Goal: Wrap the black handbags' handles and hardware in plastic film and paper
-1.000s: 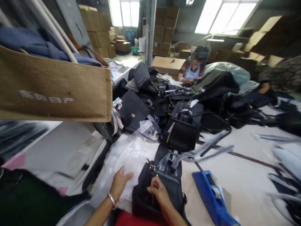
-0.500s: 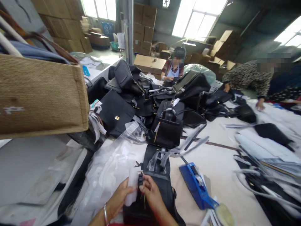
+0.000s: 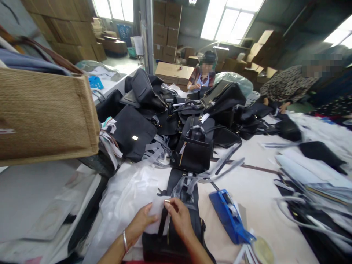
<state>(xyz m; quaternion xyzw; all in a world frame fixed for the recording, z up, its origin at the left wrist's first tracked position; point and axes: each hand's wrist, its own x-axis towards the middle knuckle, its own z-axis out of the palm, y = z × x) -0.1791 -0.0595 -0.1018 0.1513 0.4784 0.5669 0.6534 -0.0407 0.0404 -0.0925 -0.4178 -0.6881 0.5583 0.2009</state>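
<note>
A black backpack [image 3: 184,238] lies on the table right in front of me, under both hands. My left hand [image 3: 143,222], with a silver bangle at the wrist, is closed on the left edge of a thin white wrapping sheet [image 3: 157,207]. My right hand [image 3: 179,218] pinches a small metal buckle [image 3: 167,201] at the top of a narrow black strap [image 3: 163,222]. The strap runs down over the white sheet. Part of the bag's front is hidden by my right hand and forearm.
A blue tape dispenser [image 3: 229,216] stands to the right. Translucent white sheets [image 3: 123,198] lie at the left, below a woven tan bag [image 3: 49,117]. Black bags [image 3: 196,154] are heaped ahead. Two people [image 3: 202,75] work beyond them.
The white sheet, rolled narrow before, is spread wider behind the strap. My right hand has moved up to the buckle. The co-worker's hand at the right has drawn back to the bags.
</note>
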